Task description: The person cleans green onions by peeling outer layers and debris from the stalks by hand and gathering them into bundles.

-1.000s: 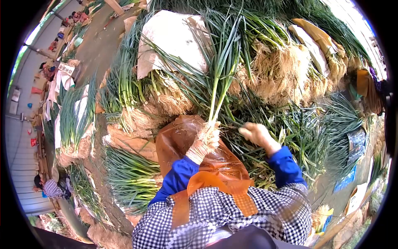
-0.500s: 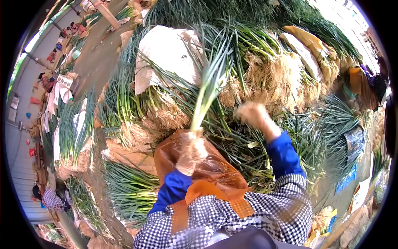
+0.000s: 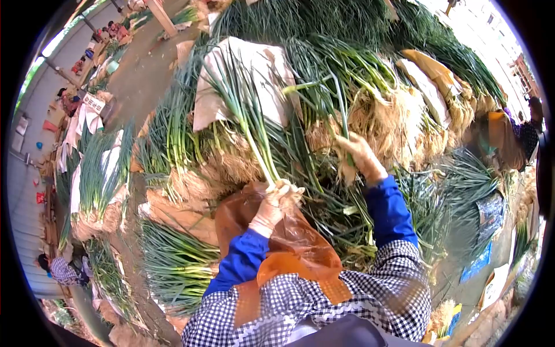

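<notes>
My left hand (image 3: pixel 274 207) is closed round the root end of a few green onions (image 3: pixel 254 136), whose leaves point up and away over a pale sack (image 3: pixel 222 63). Below that hand lies an orange-brown apron (image 3: pixel 300 237) on my lap. To the right, my right hand (image 3: pixel 359 155) grips green leaf stalks (image 3: pixel 341 110) beside the hanging roots of a big onion pile (image 3: pixel 393 118). Loose leaves and trimmings (image 3: pixel 341 220) lie beneath my right hand.
At the lower left rests an onion bundle (image 3: pixel 179 266); more bundles (image 3: pixel 98 185) stand farther left. Other people sit at the far left, one at the lower left (image 3: pixel 66 270). Another person (image 3: pixel 523 133) is at the right edge. A wooden post (image 3: pixel 162 18) stands at the back.
The onions in my left hand have tilted to the left. My right hand, earlier apart from the onions with curled fingers, now has green stalks in its grip.
</notes>
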`<state>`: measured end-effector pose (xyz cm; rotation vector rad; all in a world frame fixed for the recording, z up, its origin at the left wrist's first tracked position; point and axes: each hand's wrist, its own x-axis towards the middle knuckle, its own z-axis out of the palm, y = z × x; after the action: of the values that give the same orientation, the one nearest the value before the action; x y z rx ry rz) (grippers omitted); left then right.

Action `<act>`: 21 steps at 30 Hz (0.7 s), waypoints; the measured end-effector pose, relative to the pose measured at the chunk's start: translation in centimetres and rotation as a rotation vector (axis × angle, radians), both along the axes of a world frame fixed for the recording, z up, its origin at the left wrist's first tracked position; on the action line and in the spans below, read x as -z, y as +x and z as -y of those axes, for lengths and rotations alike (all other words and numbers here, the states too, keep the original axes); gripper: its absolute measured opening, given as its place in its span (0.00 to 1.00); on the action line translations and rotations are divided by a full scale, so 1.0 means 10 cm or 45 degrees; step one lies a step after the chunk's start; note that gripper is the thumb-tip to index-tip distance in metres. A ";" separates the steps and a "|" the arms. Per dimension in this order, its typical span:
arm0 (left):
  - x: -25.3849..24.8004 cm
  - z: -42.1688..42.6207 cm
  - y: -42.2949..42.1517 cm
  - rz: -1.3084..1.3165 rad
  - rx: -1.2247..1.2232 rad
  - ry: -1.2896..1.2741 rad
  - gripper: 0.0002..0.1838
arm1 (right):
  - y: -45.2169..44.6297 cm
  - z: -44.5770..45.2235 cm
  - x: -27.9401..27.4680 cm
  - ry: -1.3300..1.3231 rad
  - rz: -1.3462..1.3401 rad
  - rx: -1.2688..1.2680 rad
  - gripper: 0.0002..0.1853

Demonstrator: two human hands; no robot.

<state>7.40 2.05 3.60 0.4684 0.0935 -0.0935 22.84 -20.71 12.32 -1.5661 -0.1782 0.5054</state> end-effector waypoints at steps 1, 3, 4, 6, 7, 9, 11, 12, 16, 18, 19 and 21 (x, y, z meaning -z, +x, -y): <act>0.03 0.13 -0.03 -0.085 0.054 0.049 0.04 | -0.26 0.03 0.06 0.035 -0.079 0.017 0.16; 0.16 0.34 -0.06 -0.238 0.131 0.092 0.03 | -0.61 0.15 0.42 0.162 -0.159 0.052 0.13; 0.19 0.46 -0.10 -0.336 0.133 0.070 0.03 | -0.75 0.18 0.47 0.299 -0.286 0.111 0.12; 0.31 0.65 -0.11 -0.398 0.272 0.007 0.05 | -0.92 0.16 0.55 0.340 -0.364 0.189 0.10; 0.43 0.75 -0.10 -0.418 0.248 0.138 0.07 | -0.99 0.11 0.56 0.266 -0.270 0.175 0.11; 0.19 0.93 -0.08 -0.532 0.210 0.211 0.11 | -1.06 0.04 0.84 0.135 -0.131 0.092 0.12; 0.32 0.91 -0.08 -0.418 0.251 0.191 0.13 | -1.17 -0.06 0.58 -0.509 0.452 0.143 0.11; 0.36 0.91 -0.08 -0.407 0.172 0.272 0.13 | -1.18 -0.05 0.84 -0.611 0.530 0.319 0.10; 0.55 0.68 -0.14 -0.425 0.137 0.113 0.08 | -1.39 0.54 0.78 -0.126 -0.235 0.395 0.14; 0.61 0.67 -0.17 -0.341 0.070 0.203 0.07 | -1.59 0.89 1.02 -1.285 -0.036 -0.233 0.24; 0.64 0.68 -0.17 -0.342 0.073 0.190 0.07 | -1.57 0.94 1.09 -1.297 -0.039 -0.233 0.24; 0.69 0.69 -0.19 -0.222 0.122 0.097 0.07 | -1.58 1.02 1.20 -1.721 -0.004 -1.632 0.32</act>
<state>5.51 -4.84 -3.33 0.5404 0.2468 -0.2254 7.06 -30.89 0.34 -2.6192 -1.0273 1.8982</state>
